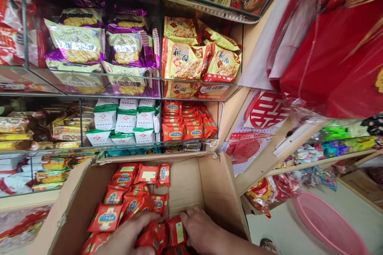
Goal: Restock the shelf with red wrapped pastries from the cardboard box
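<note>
An open cardboard box [213,179] stands below the shelves, with many small red snack packets [107,218] piled in its left and near part. My left hand [127,234] reaches in from the bottom edge, its fingers and thumb curved around red packets [150,236]. On the other side, my right hand [201,229] has its fingers bent against a red packet [177,231] with a pale label. The handled packets lie between my two hands. Parts of my left hand are cut off by the frame's lower edge.
Glass-fronted shelves [125,72] hold purple cookie packs [77,46], yellow-and-red packs [185,60], green-and-white packs [125,121] and matching red packets [173,130]. Red bags [335,55] hang at right. A pink basin [326,223] sits on the floor.
</note>
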The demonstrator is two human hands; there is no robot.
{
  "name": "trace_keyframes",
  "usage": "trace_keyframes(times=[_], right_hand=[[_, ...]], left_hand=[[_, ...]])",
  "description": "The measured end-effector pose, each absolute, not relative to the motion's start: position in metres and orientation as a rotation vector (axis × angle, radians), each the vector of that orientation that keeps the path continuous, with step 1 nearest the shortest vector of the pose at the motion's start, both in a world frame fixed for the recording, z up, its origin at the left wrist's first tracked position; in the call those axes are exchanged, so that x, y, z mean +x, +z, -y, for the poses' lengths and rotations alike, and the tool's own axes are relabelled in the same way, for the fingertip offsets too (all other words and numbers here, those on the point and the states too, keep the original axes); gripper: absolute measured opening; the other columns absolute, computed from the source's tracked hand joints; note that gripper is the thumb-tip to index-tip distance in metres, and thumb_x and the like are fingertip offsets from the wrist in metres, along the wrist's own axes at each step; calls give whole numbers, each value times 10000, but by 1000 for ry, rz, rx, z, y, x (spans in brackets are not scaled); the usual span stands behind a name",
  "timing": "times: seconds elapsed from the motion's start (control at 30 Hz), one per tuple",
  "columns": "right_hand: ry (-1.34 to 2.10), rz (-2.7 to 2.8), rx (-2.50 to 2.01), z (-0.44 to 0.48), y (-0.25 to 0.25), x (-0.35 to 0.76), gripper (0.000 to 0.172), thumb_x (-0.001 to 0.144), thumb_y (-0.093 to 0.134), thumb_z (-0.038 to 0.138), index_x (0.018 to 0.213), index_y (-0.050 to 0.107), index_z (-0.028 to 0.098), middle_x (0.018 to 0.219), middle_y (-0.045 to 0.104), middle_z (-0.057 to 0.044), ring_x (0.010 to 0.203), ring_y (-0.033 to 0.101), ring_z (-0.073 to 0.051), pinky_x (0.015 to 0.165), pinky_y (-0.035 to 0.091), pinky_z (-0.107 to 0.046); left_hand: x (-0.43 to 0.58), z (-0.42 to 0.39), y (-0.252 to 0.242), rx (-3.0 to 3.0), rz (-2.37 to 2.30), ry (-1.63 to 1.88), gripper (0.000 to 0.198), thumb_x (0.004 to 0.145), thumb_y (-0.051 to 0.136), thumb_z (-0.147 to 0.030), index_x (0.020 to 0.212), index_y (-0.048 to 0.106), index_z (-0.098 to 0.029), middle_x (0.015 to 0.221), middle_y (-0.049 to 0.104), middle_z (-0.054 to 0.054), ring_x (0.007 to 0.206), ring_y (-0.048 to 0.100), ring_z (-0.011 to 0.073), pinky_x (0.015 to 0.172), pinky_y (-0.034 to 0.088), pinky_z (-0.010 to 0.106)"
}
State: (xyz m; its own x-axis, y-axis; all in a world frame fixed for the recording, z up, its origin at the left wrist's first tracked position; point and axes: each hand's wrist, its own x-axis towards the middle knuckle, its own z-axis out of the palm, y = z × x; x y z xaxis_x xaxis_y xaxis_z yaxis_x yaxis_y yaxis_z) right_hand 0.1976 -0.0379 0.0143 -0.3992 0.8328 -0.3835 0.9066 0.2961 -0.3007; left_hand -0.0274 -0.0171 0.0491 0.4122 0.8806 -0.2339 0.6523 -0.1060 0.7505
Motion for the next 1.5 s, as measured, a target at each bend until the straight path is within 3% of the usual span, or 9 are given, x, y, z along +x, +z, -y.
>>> trace_keyframes(times=[0.17, 0.37, 0.5, 0.63, 0.83, 0.97, 1.2, 1.37, 1.5], right_hand=[[-799, -2338, 1716, 33, 18, 201, 537, 550, 782, 219, 1038, 587, 112, 1059, 623, -136, 995, 562, -289, 858, 427, -355], [-1018, -2480, 2050, 16, 49, 222, 340, 674, 673, 175, 1007, 611, 143, 1002, 639, -109, 950, 579, -229, 801, 422, -298], [-1695, -2491, 2480, 9, 70, 225, 186, 713, 644, 288, 851, 630, 164, 743, 607, -11, 691, 553, -137, 626, 413, -236], [-2353, -2235, 2626, 13, 78, 209, 251, 670, 677, 371, 811, 625, 170, 633, 549, 28, 592, 476, -104, 557, 379, -221], [-2731, -2066, 2586, 21, 88, 191, 223, 609, 723, 357, 726, 647, 183, 650, 574, 17, 610, 475, -105, 579, 394, -225], [-2856, -1926, 2648, 24, 90, 194, 246, 599, 739, 358, 737, 637, 181, 672, 566, 16, 638, 474, -102, 607, 405, -226], [-3338, -1519, 2333, 32, 90, 182, 344, 651, 699, 432, 847, 537, 200, 807, 588, 4, 689, 548, -120, 590, 464, -251], [-3249, -1747, 2475, 31, 93, 182, 311, 653, 698, 294, 920, 569, 200, 882, 646, -12, 836, 584, -144, 756, 450, -265], [-3005, -1973, 2511, 31, 91, 187, 258, 665, 682, 304, 874, 581, 189, 813, 649, -10, 753, 577, -138, 703, 449, -264]], left_hand=[[-24, -7, 64, 1564, -1357, 683, 434, 679, 602, -477, 1044, 605, -241, 1031, 678, 25, 1011, 588, 233, 879, 461, 324], [-19, -1, 55, 1631, -1292, 559, 408, 691, 602, -406, 1066, 570, -249, 1080, 648, 8, 1047, 562, 202, 912, 435, 288], [-14, 11, 49, 1769, -1262, 287, 420, 714, 589, -393, 1115, 571, -269, 1122, 647, 20, 1065, 566, 222, 947, 411, 322], [3, 12, 67, 1631, -1181, 581, 535, 743, 559, -456, 1225, 455, -248, 1270, 543, 62, 1165, 489, 218, 973, 400, 350], [28, 10, 87, 1168, -940, 786, 387, 684, 654, -437, 983, 535, -221, 745, 626, -34, 646, 568, 109, 610, 531, 256], [27, 12, 83, 1221, -1040, 913, 449, 637, 693, -420, 1018, 567, -217, 692, 635, -39, 611, 575, 110, 606, 530, 249], [23, 17, 79, 1765, -1128, 1003, 258, 759, 554, -318, 987, 647, -244, 1180, 627, 43, 1113, 550, 218, 986, 415, 386], [29, 24, 85, 1555, -1006, 1014, 357, 802, 508, -344, 1149, 503, -263, 1400, 411, 55, 1275, 379, 215, 1026, 374, 376], [33, 16, 86, 1275, -956, 914, 530, 744, 589, -375, 1198, 347, -243, 1140, 617, 74, 1022, 593, 191, 848, 499, 311]])
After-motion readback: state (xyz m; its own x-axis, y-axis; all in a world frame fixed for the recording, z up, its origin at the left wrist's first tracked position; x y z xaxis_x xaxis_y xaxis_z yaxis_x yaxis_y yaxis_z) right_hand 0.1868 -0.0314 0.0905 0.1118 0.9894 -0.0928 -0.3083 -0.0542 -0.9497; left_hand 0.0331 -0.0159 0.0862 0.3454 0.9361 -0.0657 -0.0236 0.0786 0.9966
